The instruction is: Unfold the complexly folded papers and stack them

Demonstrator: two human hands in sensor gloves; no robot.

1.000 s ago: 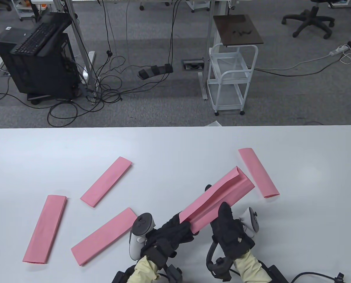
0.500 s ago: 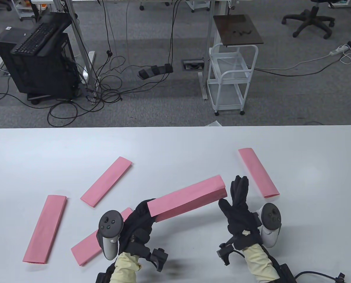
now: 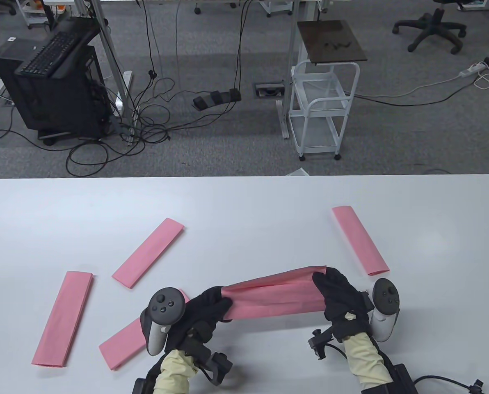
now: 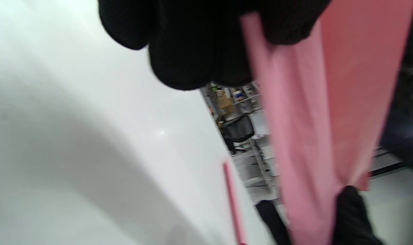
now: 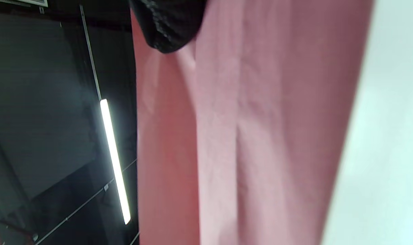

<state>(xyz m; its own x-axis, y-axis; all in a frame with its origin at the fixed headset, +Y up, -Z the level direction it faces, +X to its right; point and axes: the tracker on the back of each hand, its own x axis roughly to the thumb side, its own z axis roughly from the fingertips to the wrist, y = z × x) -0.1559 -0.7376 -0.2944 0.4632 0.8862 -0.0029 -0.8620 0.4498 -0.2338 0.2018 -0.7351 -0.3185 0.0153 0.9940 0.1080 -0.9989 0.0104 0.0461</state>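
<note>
A pink folded paper [image 3: 275,296] is held between my two hands just above the white table [image 3: 244,205], near its front edge. My left hand [image 3: 209,310] grips its left end and my right hand [image 3: 337,293] grips its right end. The paper is partly opened and sags between them. It fills the left wrist view [image 4: 315,136] and the right wrist view [image 5: 247,136], pinched under black gloved fingers [image 4: 192,51].
Several other folded pink strips lie on the table: one at far left [image 3: 63,319], one left of centre [image 3: 148,252], one partly under my left hand [image 3: 123,342], one at right [image 3: 360,240]. The floor beyond holds a white cart [image 3: 324,106] and cables.
The paper swung from pointing away to lying across in front of me. My right hand let go, then took its right end; the paper has opened wider between both hands.
</note>
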